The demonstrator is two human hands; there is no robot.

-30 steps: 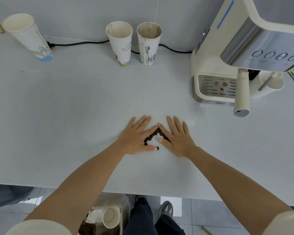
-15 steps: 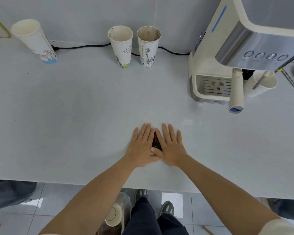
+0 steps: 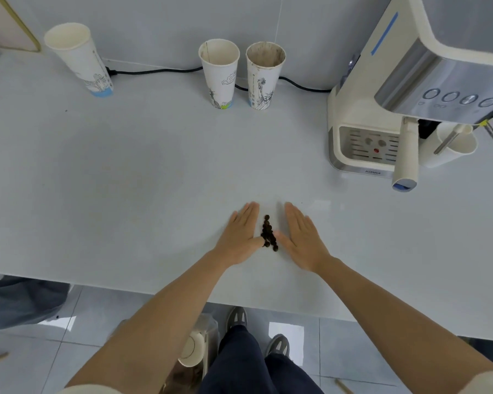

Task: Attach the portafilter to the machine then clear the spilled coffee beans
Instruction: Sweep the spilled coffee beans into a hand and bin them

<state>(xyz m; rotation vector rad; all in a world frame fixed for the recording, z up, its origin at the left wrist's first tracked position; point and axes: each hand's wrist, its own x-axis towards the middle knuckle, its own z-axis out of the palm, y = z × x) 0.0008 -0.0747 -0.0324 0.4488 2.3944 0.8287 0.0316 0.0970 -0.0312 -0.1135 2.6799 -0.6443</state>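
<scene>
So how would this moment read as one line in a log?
step: clearing beans | left hand: flat, beside pile | right hand: flat, beside pile | coffee beans: narrow heap between hands

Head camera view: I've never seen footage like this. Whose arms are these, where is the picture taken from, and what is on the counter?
The camera sits on a person's head and looks forward and down, so the two bare arms are the wearer's own. The left hand and right hand lie flat and open on the white counter, one on each side of a small heap of coffee beans. Neither hand holds anything. At the right stands a coffee machine with the portafilter attached, handle towards the camera. Three paper cups stand along the wall, and another sits beside the machine. Below the counter edge you see the wearer's legs and shoes.
</scene>
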